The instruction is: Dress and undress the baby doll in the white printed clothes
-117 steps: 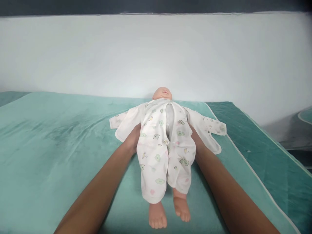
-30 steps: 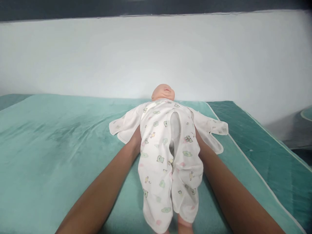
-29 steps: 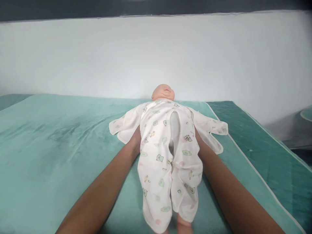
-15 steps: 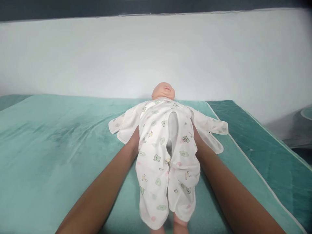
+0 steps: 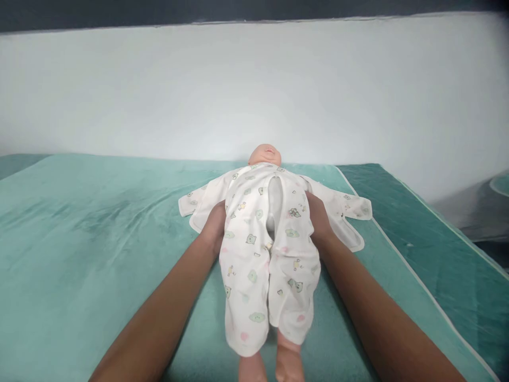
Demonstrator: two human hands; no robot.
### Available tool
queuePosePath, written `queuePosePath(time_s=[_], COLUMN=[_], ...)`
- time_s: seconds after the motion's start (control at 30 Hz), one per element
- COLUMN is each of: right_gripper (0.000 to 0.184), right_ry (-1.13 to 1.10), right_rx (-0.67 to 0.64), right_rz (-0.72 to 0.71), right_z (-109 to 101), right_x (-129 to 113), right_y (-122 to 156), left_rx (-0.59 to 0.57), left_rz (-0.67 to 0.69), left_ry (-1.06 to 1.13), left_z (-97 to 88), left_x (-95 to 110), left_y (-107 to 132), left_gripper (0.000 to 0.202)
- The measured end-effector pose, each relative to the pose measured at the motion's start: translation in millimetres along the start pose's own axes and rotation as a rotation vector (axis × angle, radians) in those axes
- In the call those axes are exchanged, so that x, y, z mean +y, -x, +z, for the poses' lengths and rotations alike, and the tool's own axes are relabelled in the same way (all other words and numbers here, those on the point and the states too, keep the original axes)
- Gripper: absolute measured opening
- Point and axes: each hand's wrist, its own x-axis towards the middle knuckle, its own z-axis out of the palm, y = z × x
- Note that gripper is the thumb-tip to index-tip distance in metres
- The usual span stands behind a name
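A baby doll [image 5: 265, 154] lies on its back with its head toward the wall and bare feet toward me. It wears white split-crotch trousers [image 5: 254, 276] printed with small green and pink figures. Beneath it a white baby shirt [image 5: 350, 207] with matching print is spread, sleeves stretched out to both sides. My left hand [image 5: 217, 223] grips the doll's left-hand side in view, and my right hand [image 5: 318, 217] grips the opposite side. Both sets of fingers are hidden behind the doll and clothing.
A light green cloth [image 5: 79, 254] covers the surface, with a darker green strip [image 5: 437, 249] along the right. Behind stands a white wall [image 5: 254, 85]. A partly cut-off pale green object [image 5: 500, 184] shows at the right edge.
The doll has shifted slightly with my hands: its head sits lower in view, and its legs have moved up and a little left, showing more of the feet. The spread shirt is almost unchanged.
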Motion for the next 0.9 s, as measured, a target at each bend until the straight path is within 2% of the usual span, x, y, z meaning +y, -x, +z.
queuePosePath(time_s=[0.1, 0.33, 0.47, 0.57, 0.7, 0.9], right_gripper=[0.024, 0.035, 0.036, 0.035, 0.035, 0.034], right_ry=[-0.063, -0.316, -0.298, -0.254, -0.217, -0.197], right_rx=[0.002, -0.019, -0.015, -0.02, -0.021, -0.041], right_rz=[0.125, 0.226, 0.218, 0.187, 0.162, 0.156], right_z=[1.4, 3.0, 2.3, 1.9, 1.6, 2.8], right_x=[-4.3, 0.2, 0.5, -1.9, -3.7, -1.9], right_y=[1.3, 3.2, 3.3, 4.0, 4.5, 4.3], left_rx=[-0.031, 0.061, 0.064, -0.021, -0.116, -0.05], left_rz=[-0.074, -0.005, 0.086, 0.177, 0.2, 0.249], left_ry=[0.098, 0.053, -0.106, -0.207, -0.215, -0.322], left_z=[-3.7, -7.3, -9.4, -15.6, -21.7, -15.6], left_x=[6.7, 10.7, 4.6, 0.3, -3.1, 2.9], left_y=[0.9, -6.9, -19.7, -26.7, -29.9, -22.7], left_gripper=[0.03, 0.037, 0.04, 0.044, 0.041, 0.028])
